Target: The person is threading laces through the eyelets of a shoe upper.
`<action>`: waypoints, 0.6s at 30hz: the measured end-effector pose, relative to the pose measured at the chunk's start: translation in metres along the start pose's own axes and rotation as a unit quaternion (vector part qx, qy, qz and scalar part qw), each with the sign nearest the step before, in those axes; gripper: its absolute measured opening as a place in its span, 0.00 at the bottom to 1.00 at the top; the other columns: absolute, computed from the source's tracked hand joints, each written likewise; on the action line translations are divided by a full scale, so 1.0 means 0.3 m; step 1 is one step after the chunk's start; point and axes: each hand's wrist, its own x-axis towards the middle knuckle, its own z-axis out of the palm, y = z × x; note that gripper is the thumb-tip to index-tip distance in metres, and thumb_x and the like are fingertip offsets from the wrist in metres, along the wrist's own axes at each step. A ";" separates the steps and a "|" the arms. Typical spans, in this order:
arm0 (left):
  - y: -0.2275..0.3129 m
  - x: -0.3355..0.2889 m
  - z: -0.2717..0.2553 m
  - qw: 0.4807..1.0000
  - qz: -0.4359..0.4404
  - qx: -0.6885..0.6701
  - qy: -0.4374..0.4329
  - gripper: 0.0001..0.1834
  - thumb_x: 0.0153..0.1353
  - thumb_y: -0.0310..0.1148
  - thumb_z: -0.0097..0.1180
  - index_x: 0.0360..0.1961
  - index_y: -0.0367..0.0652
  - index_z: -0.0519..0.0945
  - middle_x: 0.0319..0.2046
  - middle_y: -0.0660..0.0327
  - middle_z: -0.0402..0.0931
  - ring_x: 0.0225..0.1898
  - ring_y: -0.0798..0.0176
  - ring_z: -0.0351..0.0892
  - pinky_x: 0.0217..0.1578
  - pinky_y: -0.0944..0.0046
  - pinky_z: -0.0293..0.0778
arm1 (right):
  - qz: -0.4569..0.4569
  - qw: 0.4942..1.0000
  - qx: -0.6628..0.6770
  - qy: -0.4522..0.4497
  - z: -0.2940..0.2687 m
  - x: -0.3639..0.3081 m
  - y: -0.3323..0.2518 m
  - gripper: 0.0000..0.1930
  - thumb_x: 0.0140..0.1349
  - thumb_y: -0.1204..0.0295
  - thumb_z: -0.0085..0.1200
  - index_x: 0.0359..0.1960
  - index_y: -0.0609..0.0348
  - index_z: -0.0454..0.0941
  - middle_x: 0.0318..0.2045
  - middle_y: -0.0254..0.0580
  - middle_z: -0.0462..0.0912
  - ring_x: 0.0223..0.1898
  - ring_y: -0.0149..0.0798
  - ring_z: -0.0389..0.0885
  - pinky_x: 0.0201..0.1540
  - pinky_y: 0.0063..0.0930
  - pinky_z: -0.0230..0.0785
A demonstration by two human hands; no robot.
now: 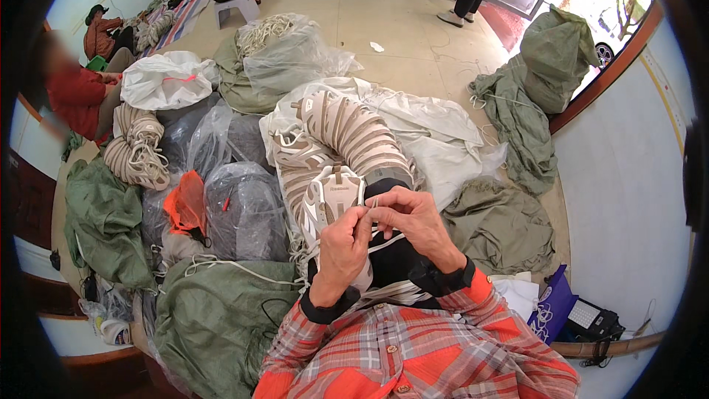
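My left hand (343, 245) and my right hand (413, 223) meet fingertip to fingertip in front of me, both closed in a pinch. What lies between the fingertips is too small to make out. A white lace (387, 242) passes just under my right hand. Directly behind my left hand is a beige and white shoe upper (334, 193), partly covered by that hand. Beyond it, a long curved stack of nested beige and brown shoe uppers (354, 129) bends to the right, with a second stack (292, 159) beside it.
Clear plastic bags (244, 203) with dark contents and an orange mesh bag (186, 203) lie left. Green sacks (214, 318) surround me; a white sheet (436, 129) spreads ahead. A seated person in red (77, 100) is at left. A purple bag (552, 303) stands right.
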 end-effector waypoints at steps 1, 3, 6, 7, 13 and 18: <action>-0.002 0.001 0.003 1.000 -0.003 0.001 -0.001 0.08 0.62 0.31 0.50 0.34 0.37 0.75 0.16 0.56 0.71 0.16 0.63 0.73 0.18 0.65 0.66 | -0.002 1.000 -0.002 -0.003 -0.004 0.005 0.004 0.08 0.56 0.75 0.56 0.36 0.66 0.78 0.22 0.31 0.76 0.22 0.21 0.72 0.23 0.13 0.66; 0.002 -0.005 0.002 0.999 0.022 0.022 0.008 0.09 0.63 0.33 0.49 0.34 0.37 0.74 0.16 0.55 0.73 0.17 0.59 0.76 0.18 0.63 0.67 | -0.004 1.000 -0.006 -0.007 -0.002 0.001 0.001 0.08 0.56 0.75 0.57 0.36 0.66 0.78 0.22 0.31 0.76 0.22 0.21 0.72 0.23 0.13 0.65; -0.004 -0.013 0.003 0.999 0.038 0.029 0.013 0.10 0.63 0.34 0.48 0.35 0.37 0.74 0.16 0.55 0.73 0.18 0.57 0.77 0.18 0.62 0.68 | -0.012 1.000 -0.015 -0.012 0.000 -0.006 -0.008 0.08 0.55 0.75 0.57 0.35 0.66 0.78 0.22 0.31 0.76 0.22 0.21 0.71 0.23 0.13 0.64; -0.001 -0.017 0.001 0.999 0.038 0.028 0.012 0.10 0.63 0.34 0.48 0.35 0.37 0.74 0.16 0.55 0.73 0.18 0.57 0.77 0.18 0.62 0.68 | -0.017 1.000 -0.019 -0.014 0.001 -0.010 -0.010 0.08 0.55 0.74 0.58 0.34 0.66 0.78 0.21 0.31 0.76 0.22 0.21 0.72 0.23 0.13 0.64; -0.016 -0.022 0.001 0.966 0.159 0.164 0.125 0.07 0.59 0.28 0.49 0.37 0.37 0.74 0.27 0.55 0.75 0.30 0.54 0.75 0.31 0.59 0.69 | -0.002 0.998 -0.061 -0.019 -0.020 0.037 -0.059 0.07 0.57 0.73 0.56 0.33 0.65 0.77 0.21 0.30 0.76 0.21 0.22 0.72 0.23 0.15 0.66; -0.076 -0.256 -0.040 0.911 0.265 0.251 -0.190 0.13 0.49 0.24 0.53 0.38 0.39 0.75 0.38 0.58 0.71 0.41 0.58 0.71 0.40 0.60 0.67 | -0.388 0.865 -0.317 0.012 -0.207 0.191 -0.634 0.09 0.59 0.71 0.42 0.38 0.57 0.73 0.20 0.26 0.69 0.18 0.22 0.63 0.21 0.16 0.57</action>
